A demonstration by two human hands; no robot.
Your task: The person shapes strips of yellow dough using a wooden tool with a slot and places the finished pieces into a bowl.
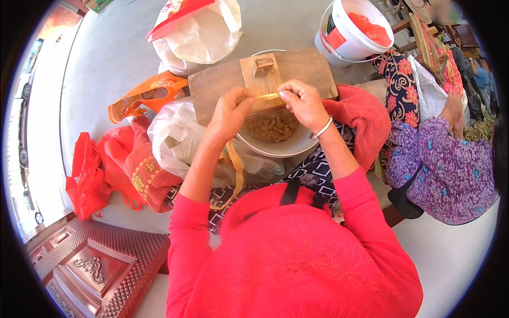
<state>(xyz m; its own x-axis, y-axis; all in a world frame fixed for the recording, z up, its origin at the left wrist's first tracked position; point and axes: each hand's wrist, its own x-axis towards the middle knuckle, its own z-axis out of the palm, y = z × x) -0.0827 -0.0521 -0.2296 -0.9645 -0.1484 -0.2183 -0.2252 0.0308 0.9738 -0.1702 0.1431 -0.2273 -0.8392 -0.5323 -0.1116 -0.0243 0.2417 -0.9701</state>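
The grey floor (111,58) spread widest around you, and on your right sat a person in a purple patterned top (450,164). A maroon panel (101,265) with a raised ornament lay behind you on the left, well apart from the wooden board (212,90) in front of you. Past that board's far edge, toward its left end, stood a white bag (201,45) with a red border; near its far right corner stood a white bucket (355,51) with red plastic inside. A red cloth (366,122) was draped just beside the board's right end. From under the near edge showed a white basin (281,153), holding a heap of brownish strips (270,127). Red bags (87,177) lay well off the board's left end, and an orange bag (159,85) lay near that same end.

Your 2 hands met over the board, close to its near edge. Your left hand (233,111) was closed, its thumb and fingers pinched on the left end of 1 yellow strip (266,97); your right hand (306,106) pinched the right end between thumb and forefinger, with the short length between them held nearly level. Another yellowish length (237,164) hung below your left wrist; whether it joined the held piece, you could not tell. Smallest was a wooden block (263,66), near the middle of the board's far edge.
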